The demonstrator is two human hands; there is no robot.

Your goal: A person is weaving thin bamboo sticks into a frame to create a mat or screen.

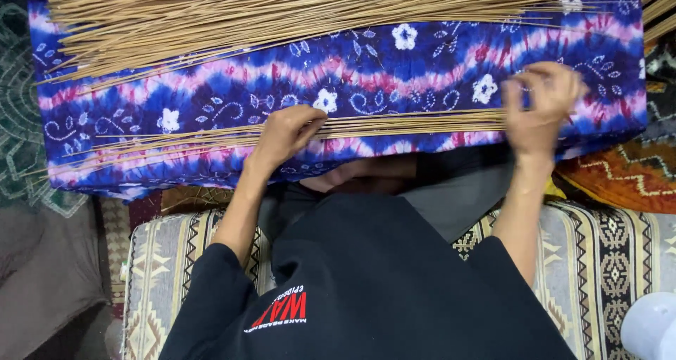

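Flat, both hands (415,124) on sticks (394,126).

So there's a cloth (394,71) spread across the person's lap, with a big pile of sticks (282,8) lying along its far edge. A thinner bundle of sticks (394,126) runs across the near side of the cloth. The left hand (285,134) sits on that bundle mid-way, the right hand (542,106) over its right end. The person's sitting on a cushion (605,261), rug (627,170) off to the right.
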